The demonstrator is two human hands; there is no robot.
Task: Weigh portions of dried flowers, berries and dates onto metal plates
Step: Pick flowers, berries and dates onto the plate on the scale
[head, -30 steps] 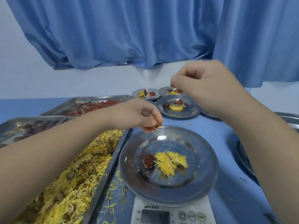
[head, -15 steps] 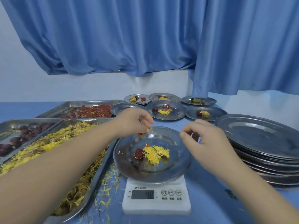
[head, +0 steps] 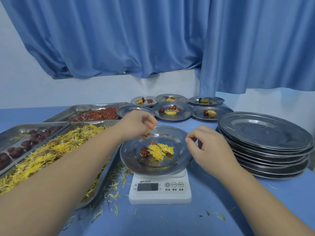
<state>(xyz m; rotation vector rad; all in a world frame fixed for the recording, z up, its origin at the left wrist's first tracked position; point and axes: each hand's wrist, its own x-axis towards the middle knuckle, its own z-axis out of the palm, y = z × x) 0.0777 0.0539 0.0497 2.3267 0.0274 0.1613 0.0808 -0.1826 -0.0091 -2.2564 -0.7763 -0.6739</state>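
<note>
A blue curtain (head: pixel 136 36) hangs across the wall behind my blue table (head: pixel 196 218). To my left lie three metal trays: the flower tray (head: pixel 102 178) heaped with yellow dried flowers (head: pixel 47 154), the date tray (head: pixel 34 126) beside it with dark dates, and the berry tray (head: pixel 88 107) farther back with red berries. On my right is a stack of empty plates (head: pixel 265 133). At the back of the table sit six filled plates (head: pixel 172 110), each with a small portion on it. In front of me the white scale (head: pixel 160 189) carries one plate (head: pixel 177 166), and on that plate lie a clump of flowers (head: pixel 160 150), one date (head: pixel 144 151) touching its left edge, and a berry (head: pixel 152 142) just behind (the display is lit, but I cannot read it surely). My left hand (head: pixel 136 124) hovers over the plate's far left rim, fingers curled, pinching something small and reddish at the tips with a thin yellow petal sticking out. My right hand (head: pixel 209 149) hangs by the plate's right rim, thumb and forefinger nearly together; I cannot tell whether anything is between them. Loose petals (head: pixel 114 189) lie scattered on the table beside the scale.
</note>
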